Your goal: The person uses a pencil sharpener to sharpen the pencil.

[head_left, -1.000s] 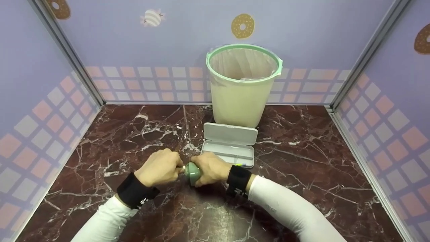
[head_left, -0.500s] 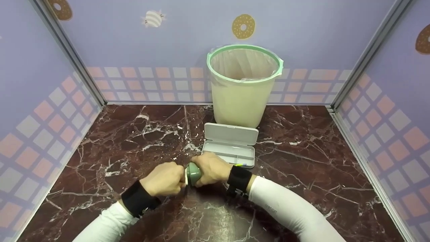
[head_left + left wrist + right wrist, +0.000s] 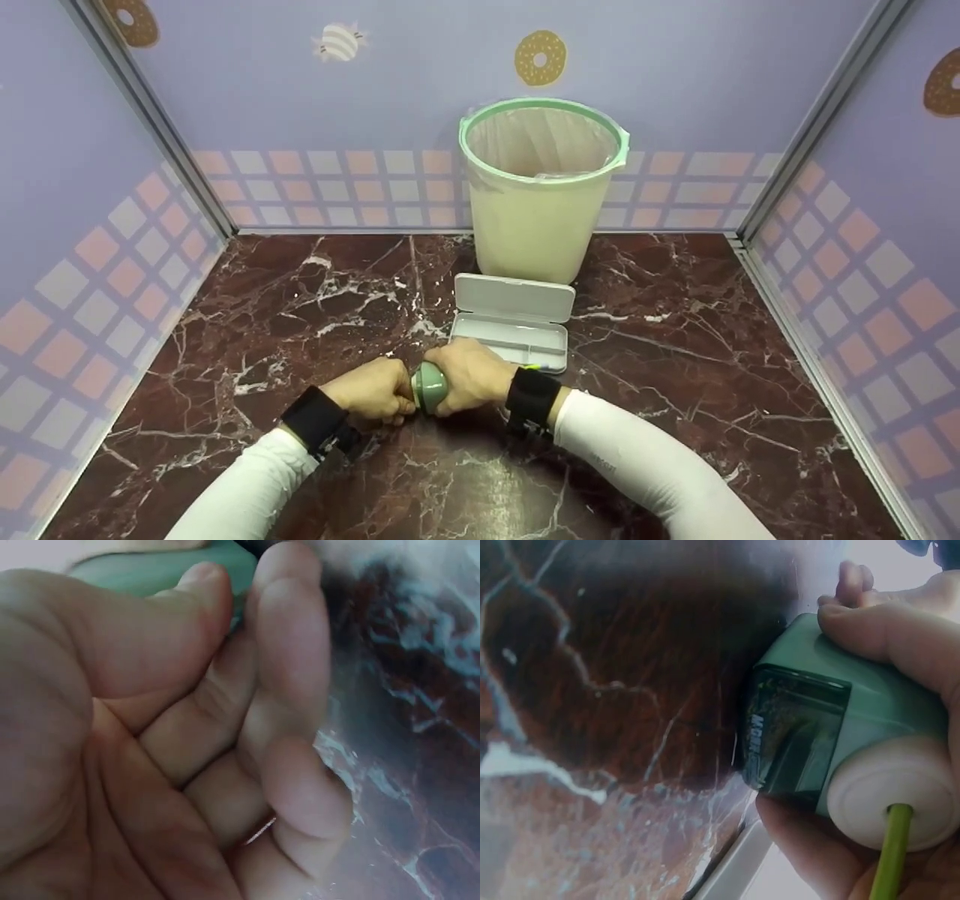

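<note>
A green pencil sharpener (image 3: 430, 386) lies between both hands at the middle of the table. My right hand (image 3: 472, 379) grips its body from the right, thumb and fingers wrapped round it. In the right wrist view its dark see-through shavings drawer (image 3: 799, 739) shows, and a yellow-green pencil (image 3: 890, 859) sticks out of the hole in its round pale end. At the sharpener's left end, the curled fingers of my left hand (image 3: 375, 390) pinch the crank; the knob itself is hidden by thumb and fingers. The left wrist view shows the thumb and index finger meeting against the green body.
An open pale grey pencil case (image 3: 555, 341) lies just behind my right hand, lid raised. Behind it stands a cream bin (image 3: 536, 225) with a green rim and a clear liner. Small white crumbs dot the dark marbled table (image 3: 360, 277). Patterned walls enclose the table.
My left hand has swung down and nearer to me, then slightly back up at the sharpener's left end, circling with the crank. My right hand keeps its hold on the sharpener.
</note>
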